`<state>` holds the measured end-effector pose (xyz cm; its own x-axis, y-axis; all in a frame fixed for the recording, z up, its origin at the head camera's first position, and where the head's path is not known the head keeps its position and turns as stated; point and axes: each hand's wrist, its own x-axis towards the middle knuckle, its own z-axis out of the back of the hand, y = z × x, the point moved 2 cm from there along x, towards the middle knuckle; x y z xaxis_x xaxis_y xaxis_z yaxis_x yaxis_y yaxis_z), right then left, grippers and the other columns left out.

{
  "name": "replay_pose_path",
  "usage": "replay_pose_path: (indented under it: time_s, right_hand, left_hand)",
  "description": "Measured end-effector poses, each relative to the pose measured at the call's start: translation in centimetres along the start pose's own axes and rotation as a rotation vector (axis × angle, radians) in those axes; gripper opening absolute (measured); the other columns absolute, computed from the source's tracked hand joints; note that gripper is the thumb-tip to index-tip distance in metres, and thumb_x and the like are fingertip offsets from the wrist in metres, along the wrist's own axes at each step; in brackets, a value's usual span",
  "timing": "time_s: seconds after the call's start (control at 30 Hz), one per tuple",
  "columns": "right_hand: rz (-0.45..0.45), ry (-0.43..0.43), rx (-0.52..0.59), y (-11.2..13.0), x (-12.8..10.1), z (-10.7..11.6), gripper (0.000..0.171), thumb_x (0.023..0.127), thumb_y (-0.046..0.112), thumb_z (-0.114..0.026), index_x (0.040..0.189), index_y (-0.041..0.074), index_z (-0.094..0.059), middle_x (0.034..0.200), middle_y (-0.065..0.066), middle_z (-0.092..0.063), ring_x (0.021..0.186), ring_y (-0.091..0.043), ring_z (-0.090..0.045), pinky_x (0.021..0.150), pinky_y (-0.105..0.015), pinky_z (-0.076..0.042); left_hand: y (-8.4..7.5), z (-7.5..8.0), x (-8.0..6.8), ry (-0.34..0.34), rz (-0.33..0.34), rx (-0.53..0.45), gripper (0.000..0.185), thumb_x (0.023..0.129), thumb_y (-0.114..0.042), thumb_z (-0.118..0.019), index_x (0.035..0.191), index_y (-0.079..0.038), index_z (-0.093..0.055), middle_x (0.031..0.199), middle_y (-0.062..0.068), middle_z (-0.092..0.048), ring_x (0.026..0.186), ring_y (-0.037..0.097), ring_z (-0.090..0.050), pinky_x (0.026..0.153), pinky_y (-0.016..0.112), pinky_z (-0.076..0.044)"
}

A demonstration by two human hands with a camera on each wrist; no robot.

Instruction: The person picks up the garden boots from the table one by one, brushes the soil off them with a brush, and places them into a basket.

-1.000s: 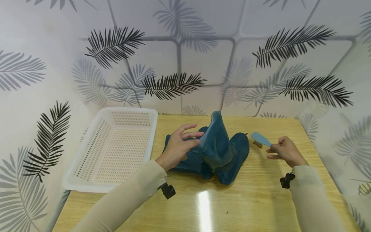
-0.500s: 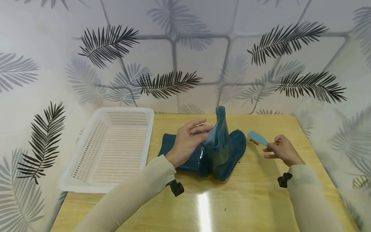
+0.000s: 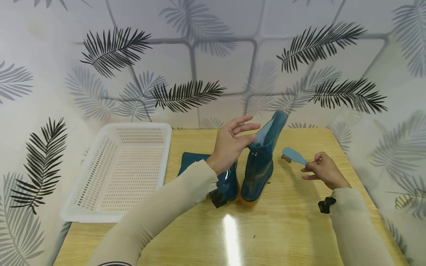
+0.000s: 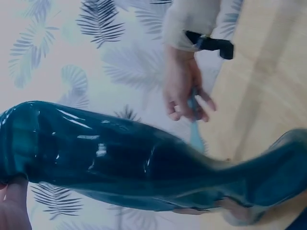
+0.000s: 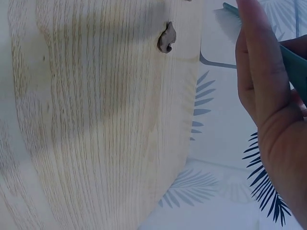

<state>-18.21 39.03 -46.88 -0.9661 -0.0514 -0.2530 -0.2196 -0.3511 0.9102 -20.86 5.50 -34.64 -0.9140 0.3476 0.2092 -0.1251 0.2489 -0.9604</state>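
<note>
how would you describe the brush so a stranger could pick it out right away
Start at the wooden table and go to its right side, just right of the upright teal rain boot. There the right hand pinches a small brush by its handle. It is the only pale blue thing, far smaller than the dark boots and the white basket.

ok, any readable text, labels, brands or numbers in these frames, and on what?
None: no text, label, brand or number can be read in any view.
Upright boot, held at its top by the left hand: plain glossy teal, no marking visible.
Brush in the right hand: plain light blue.
Basket: plain white.
Wall: leaf pattern only.
Table: bare wood grain.
</note>
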Motion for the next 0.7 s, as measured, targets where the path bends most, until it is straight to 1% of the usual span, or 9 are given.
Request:
replay_pose_path:
  time_s: [0.03, 0.13, 0.23, 0.27, 0.33, 0.47, 0.53, 0.6, 0.7]
  right_hand:
    - [0.004, -0.001, -0.001, 0.0, 0.0, 0.0, 0.029, 0.102, 0.003, -0.043, 0.095, 0.011, -0.017, 0.095, -0.022, -0.051, 0.085, -0.009, -0.069, 0.078, -0.039, -0.059]
    - [0.017, -0.005, 0.007, 0.2, -0.2, 0.1, 0.028, 0.103, 0.003, -0.043, 0.095, 0.011, -0.018, 0.093, -0.02, -0.054, 0.084, -0.009, -0.069, 0.078, -0.039, -0.059]
    - [0.022, -0.005, 0.018, 0.3, -0.2, 0.0, 0.028, 0.103, 0.003, -0.044, 0.095, 0.011, -0.018, 0.093, -0.02, -0.055, 0.085, -0.009, -0.069, 0.078, -0.04, -0.059]
    - [0.024, -0.006, 0.02, 0.3, -0.2, 0.0, 0.028, 0.102, 0.003, -0.044, 0.096, 0.011, -0.019, 0.093, -0.02, -0.056, 0.085, -0.009, -0.069, 0.078, -0.04, -0.059]
    - [0.026, -0.008, 0.027, 0.4, -0.2, -0.1, 0.028, 0.102, 0.003, -0.045, 0.096, 0.011, -0.019, 0.094, -0.02, -0.056, 0.085, -0.009, -0.069, 0.078, -0.04, -0.059]
    - [0.037, -0.009, 0.043, 0.5, -0.1, -0.4, 0.028, 0.101, 0.002, -0.046, 0.097, 0.01, -0.019, 0.093, -0.019, -0.057, 0.084, -0.009, -0.069, 0.077, -0.04, -0.059]
    - [0.039, -0.005, 0.053, 0.6, 0.0, -0.5, 0.028, 0.1, 0.002, -0.046, 0.098, 0.01, -0.02, 0.092, -0.018, -0.058, 0.085, -0.009, -0.069, 0.077, -0.04, -0.059]
    - [0.045, 0.002, 0.061, 0.7, 0.0, -0.7, 0.028, 0.101, 0.003, -0.047, 0.097, 0.01, -0.02, 0.092, -0.016, -0.059, 0.085, -0.01, -0.069, 0.077, -0.04, -0.059]
    - [0.055, 0.011, 0.073, 0.8, -0.1, -0.8, 0.028, 0.101, 0.004, -0.047, 0.097, 0.011, -0.02, 0.092, -0.015, -0.06, 0.086, -0.011, -0.069, 0.078, -0.04, -0.059]
  left_hand:
    - [-0.3, -0.1, 0.3, -0.003, -0.005, -0.005, 0.05, 0.093, 0.007, -0.065, 0.14, -0.007, -0.055, 0.122, 0.013, -0.069, 0.077, 0.01, -0.07, 0.063, 0.02, -0.046]
    - [-1.7, -0.2, 0.8, -0.014, -0.023, -0.029, 0.05, 0.092, 0.008, -0.065, 0.139, -0.005, -0.055, 0.121, 0.014, -0.069, 0.066, 0.007, -0.066, 0.06, 0.02, -0.047]
    - [-3.3, 0.3, 1.1, -0.029, -0.046, -0.063, 0.05, 0.091, 0.01, -0.064, 0.139, -0.003, -0.055, 0.122, 0.017, -0.068, 0.068, 0.006, -0.067, 0.061, 0.02, -0.049]
    - [-3.9, 0.5, 1.2, -0.033, -0.058, -0.076, 0.051, 0.091, 0.012, -0.064, 0.139, -0.002, -0.054, 0.123, 0.019, -0.068, 0.071, 0.006, -0.069, 0.063, 0.02, -0.05]
    - [-5.2, 1.3, 1.3, -0.035, -0.08, -0.096, 0.053, 0.091, 0.013, -0.063, 0.141, -0.002, -0.052, 0.124, 0.021, -0.066, 0.074, 0.008, -0.071, 0.062, 0.02, -0.05]
    - [-7.6, 2.9, 1.8, -0.037, -0.117, -0.121, 0.057, 0.091, 0.015, -0.061, 0.144, -0.002, -0.049, 0.127, 0.023, -0.064, 0.071, 0.008, -0.07, 0.061, 0.021, -0.051]
    - [-8.6, 3.7, 1.9, -0.041, -0.119, -0.124, 0.058, 0.091, 0.015, -0.061, 0.145, -0.004, -0.049, 0.128, 0.022, -0.063, 0.069, 0.008, -0.068, 0.06, 0.021, -0.05]
    - [-9.3, 4.5, 1.9, -0.037, -0.108, -0.122, 0.058, 0.092, 0.014, -0.061, 0.145, -0.005, -0.049, 0.129, 0.021, -0.063, 0.074, 0.009, -0.068, 0.06, 0.021, -0.05]
    - [-9.2, 5.6, 1.6, -0.024, -0.068, -0.102, 0.058, 0.092, 0.014, -0.061, 0.145, -0.005, -0.049, 0.131, 0.02, -0.062, 0.076, 0.01, -0.066, 0.059, 0.021, -0.049]
